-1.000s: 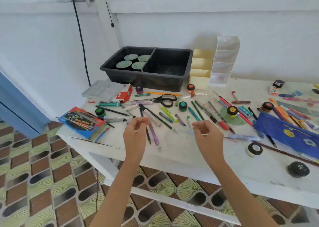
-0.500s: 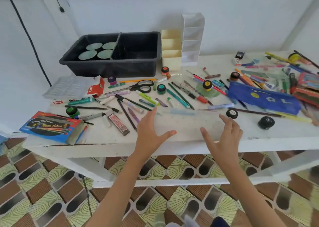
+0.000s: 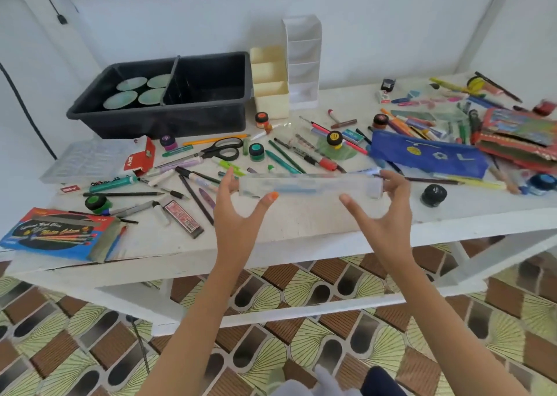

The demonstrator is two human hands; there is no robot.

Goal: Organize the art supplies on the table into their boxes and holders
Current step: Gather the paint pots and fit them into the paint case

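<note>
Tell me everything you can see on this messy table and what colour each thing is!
table: 1, white, by the wall
bin: 1, black, back left
discs: 4, pale green, bin's left compartment
cream holder: 1, cream, right of bin
white holder: 1, white, beside cream holder
scissors: 1, black handles, before the bin
pouch: 1, blue, right of centre
paint box: 1, blue, front left corner
clear tray: 1, see-through, left edge
paint pots: several, mixed lids, scattered
pens and pencils: many, mixed colours, scattered
clear case: 1, see-through, held at both ends
left-hand grip: 1, holds case's left end
right-hand grip: 1, holds case's right end
</note>
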